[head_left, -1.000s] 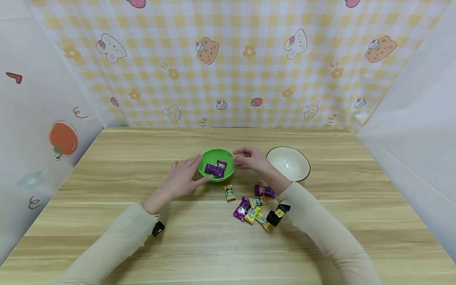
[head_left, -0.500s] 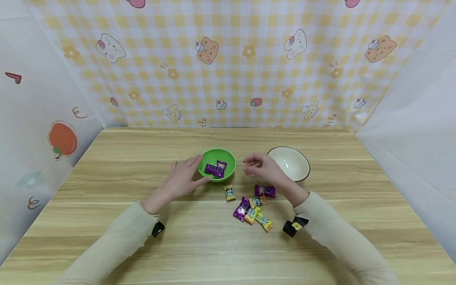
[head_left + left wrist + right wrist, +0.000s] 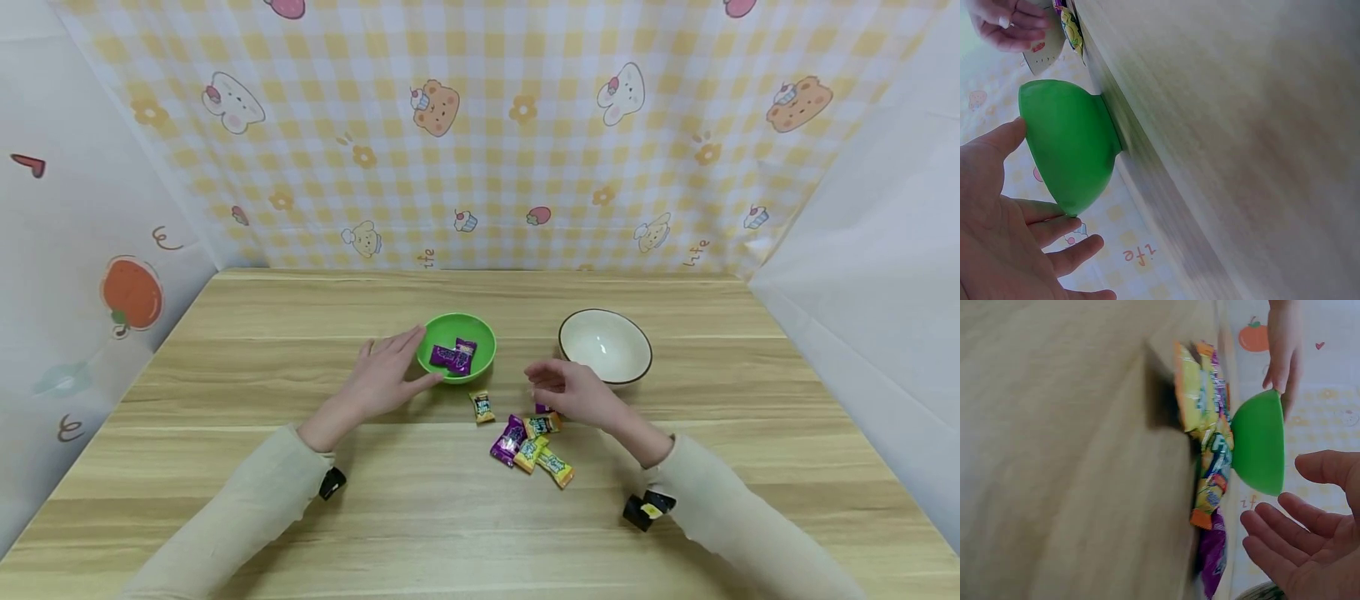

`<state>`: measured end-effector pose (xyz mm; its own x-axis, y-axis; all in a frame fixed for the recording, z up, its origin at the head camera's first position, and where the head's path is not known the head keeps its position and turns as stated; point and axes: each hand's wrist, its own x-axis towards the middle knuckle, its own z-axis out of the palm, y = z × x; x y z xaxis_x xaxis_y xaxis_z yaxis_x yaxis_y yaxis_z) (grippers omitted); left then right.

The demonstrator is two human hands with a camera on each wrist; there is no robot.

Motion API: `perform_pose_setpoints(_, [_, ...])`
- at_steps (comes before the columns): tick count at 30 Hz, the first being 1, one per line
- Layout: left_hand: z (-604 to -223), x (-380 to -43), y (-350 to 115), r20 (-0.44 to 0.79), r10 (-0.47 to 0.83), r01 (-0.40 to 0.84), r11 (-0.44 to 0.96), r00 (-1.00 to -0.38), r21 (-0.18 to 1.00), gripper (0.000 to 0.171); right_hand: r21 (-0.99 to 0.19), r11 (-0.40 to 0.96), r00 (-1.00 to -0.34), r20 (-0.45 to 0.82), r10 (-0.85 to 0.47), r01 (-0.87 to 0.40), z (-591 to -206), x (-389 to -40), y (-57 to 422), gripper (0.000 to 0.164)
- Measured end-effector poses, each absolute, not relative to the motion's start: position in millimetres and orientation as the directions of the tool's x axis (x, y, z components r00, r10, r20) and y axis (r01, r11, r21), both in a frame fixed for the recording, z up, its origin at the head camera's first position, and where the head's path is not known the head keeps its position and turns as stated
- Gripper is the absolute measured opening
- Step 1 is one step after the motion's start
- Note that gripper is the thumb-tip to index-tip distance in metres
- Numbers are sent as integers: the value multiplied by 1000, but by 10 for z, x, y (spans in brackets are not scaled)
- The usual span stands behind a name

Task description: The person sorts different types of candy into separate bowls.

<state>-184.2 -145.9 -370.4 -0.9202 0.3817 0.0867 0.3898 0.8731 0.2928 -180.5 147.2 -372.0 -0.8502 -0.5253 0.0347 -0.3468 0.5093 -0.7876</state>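
Observation:
A green bowl with purple-wrapped candies in it stands near the middle of the table. My left hand holds it at the left side, thumb and index fingertips at the rim; the other fingers spread behind it in the left wrist view. My right hand, fingers loosely bent and nothing between them, hovers over a purple candy that it mostly hides in the head view. Just in front lie yellow and orange candies and another purple candy.
A white bowl with a dark rim stands behind my right hand. One small yellow candy lies alone in front of the green bowl. A checked curtain hangs along the table's back edge.
My right hand has moved away from the green bowl's right rim, rightward and toward me, to above the purple candy. The left hand and the bowl have stayed in place.

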Motion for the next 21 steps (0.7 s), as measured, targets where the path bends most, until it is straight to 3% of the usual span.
perform_pose_setpoints(13, [-3704, -1841, -1458, 87, 381, 389, 873, -921, 293, 80, -587, 604, -789, 101, -606, -539, -3808, -1704, 1613, 36])
perform_pose_setpoints(21, [-3700, -1838, -1453, 83, 380, 387, 874, -921, 293, 80, -616, 577, -783, 106, -613, -536, -3854, -1690, 1664, 37])
